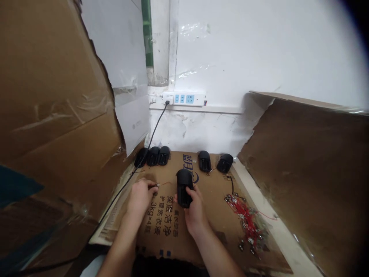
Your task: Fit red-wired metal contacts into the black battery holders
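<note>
My right hand is wrapped round a black plastic housing with an open hollow in its lower half, held over the middle of the cardboard sheet. To the left, my left hand pinches a small metallic part between thumb and fingertips. A thin reddish wire runs from that part toward the housing; where it ends is too small to tell.
Three similar black housings stand at the back left, two more at the back right. Red-wired small parts lie heaped at the right. A black cable hangs from a power strip. Cardboard walls flank both sides.
</note>
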`<state>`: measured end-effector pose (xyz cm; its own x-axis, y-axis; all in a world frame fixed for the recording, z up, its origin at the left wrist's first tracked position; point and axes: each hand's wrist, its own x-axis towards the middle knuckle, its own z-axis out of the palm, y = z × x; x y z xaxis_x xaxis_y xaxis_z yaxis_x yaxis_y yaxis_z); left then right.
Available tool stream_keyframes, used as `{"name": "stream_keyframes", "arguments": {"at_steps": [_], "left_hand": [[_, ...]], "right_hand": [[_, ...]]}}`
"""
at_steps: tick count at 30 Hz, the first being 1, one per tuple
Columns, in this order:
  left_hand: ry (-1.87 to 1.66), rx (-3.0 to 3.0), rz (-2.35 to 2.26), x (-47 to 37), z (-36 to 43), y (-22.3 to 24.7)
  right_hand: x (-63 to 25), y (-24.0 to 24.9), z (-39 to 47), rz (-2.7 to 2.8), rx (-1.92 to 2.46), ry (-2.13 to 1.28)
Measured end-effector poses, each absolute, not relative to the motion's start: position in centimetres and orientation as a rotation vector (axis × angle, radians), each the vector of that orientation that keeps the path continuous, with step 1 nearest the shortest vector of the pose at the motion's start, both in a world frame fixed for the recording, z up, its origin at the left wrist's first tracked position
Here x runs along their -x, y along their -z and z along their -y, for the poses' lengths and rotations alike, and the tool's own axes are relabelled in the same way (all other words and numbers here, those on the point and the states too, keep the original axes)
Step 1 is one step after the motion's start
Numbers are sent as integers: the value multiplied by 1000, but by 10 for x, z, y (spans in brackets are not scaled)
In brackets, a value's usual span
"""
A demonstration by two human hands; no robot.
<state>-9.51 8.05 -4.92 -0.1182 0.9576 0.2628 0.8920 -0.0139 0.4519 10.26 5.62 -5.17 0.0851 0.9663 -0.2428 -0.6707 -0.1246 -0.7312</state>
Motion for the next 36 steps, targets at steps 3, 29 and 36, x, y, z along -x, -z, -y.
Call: {"name": "stream_keyframes", "arguments": {"at_steps": [3,29,36], "left_hand": [[-831,-2037,-2061,96,-80,49],[-835,-2290,-1745,87,-94,51],[-768,-2251,-1690,90,-94,44]], "right_hand": [[-109,52,-52,393,864,-1538],[-134,36,-48,260,931,-1658],[-140,28,-49,219,956,-1632]]}}
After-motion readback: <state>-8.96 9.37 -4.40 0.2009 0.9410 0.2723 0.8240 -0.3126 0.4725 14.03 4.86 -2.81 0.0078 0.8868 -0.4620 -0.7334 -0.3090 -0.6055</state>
